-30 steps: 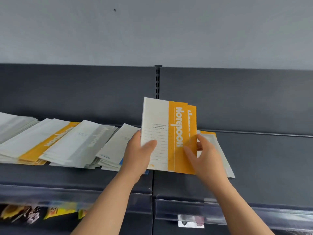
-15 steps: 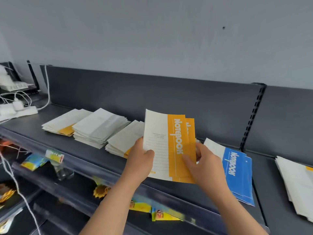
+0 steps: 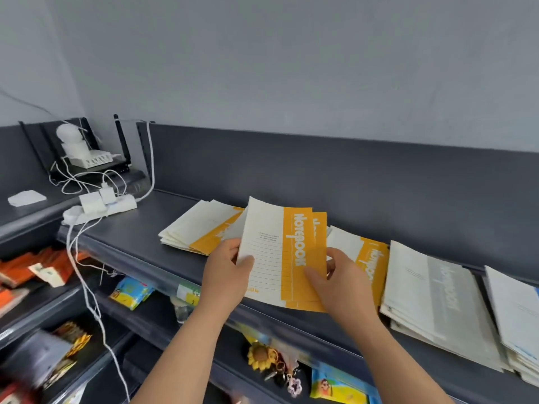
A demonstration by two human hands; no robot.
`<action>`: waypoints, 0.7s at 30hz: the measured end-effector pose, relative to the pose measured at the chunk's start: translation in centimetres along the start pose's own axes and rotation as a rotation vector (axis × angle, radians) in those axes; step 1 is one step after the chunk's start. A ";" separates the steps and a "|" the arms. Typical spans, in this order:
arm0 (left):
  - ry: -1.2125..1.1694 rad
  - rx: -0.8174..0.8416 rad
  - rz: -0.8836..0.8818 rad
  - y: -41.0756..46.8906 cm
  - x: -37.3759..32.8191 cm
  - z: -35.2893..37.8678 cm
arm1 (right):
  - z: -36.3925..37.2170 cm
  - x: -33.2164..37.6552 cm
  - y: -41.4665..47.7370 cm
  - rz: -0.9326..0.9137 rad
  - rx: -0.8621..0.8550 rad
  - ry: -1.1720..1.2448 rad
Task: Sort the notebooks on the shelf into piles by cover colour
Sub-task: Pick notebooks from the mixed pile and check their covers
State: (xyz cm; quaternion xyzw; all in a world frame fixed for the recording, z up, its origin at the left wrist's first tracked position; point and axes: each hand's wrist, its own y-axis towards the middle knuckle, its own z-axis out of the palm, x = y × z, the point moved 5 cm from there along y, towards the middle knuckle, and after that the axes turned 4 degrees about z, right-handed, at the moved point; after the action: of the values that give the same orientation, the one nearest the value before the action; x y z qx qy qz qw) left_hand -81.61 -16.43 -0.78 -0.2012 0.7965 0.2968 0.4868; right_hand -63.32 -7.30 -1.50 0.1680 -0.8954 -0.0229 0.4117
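I hold a few orange-and-white notebooks (image 3: pixel 280 252) upright above the dark shelf (image 3: pixel 131 231). My left hand (image 3: pixel 226 272) grips their left edge and my right hand (image 3: pixel 335 278) grips the orange right side. An orange-cover pile (image 3: pixel 201 228) lies flat just left of and behind them. Another orange notebook pile (image 3: pixel 370 258) lies right of my right hand. A grey-cover pile (image 3: pixel 431 298) comes after it, and at the right edge a pile (image 3: pixel 516 313) shows a bit of blue.
A white power strip (image 3: pixel 99 208) with plugs and cables lies on the shelf's left end, with a router (image 3: pixel 90 158) behind it. A cable hangs down over the shelf front. Lower shelves hold packets and keychains (image 3: pixel 271 360). The dark back panel rises behind the piles.
The view has swung left along the shelf, and both hands have carried the held orange notebooks left to the orange piles. The grip has not changed.
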 end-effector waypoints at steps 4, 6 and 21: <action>0.007 -0.018 0.009 2.7 1.5 -1.9 | 3.1 2.1 2.4 -0.022 0.031 -0.004; 0.018 -0.044 0.012 3.8 2.1 -2.7 | 4.6 2.9 3.8 -0.033 0.049 -0.003; 0.061 -0.163 0.030 14.8 6.7 -10.5 | 15.0 11.1 12.4 -0.099 0.133 -0.095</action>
State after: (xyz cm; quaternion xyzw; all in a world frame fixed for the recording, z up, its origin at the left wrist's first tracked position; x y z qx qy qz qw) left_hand -100.53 -12.69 1.01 -0.2374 0.7871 0.3617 0.4397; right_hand -84.69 -0.56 -1.10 0.2378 -0.9040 0.0085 0.3552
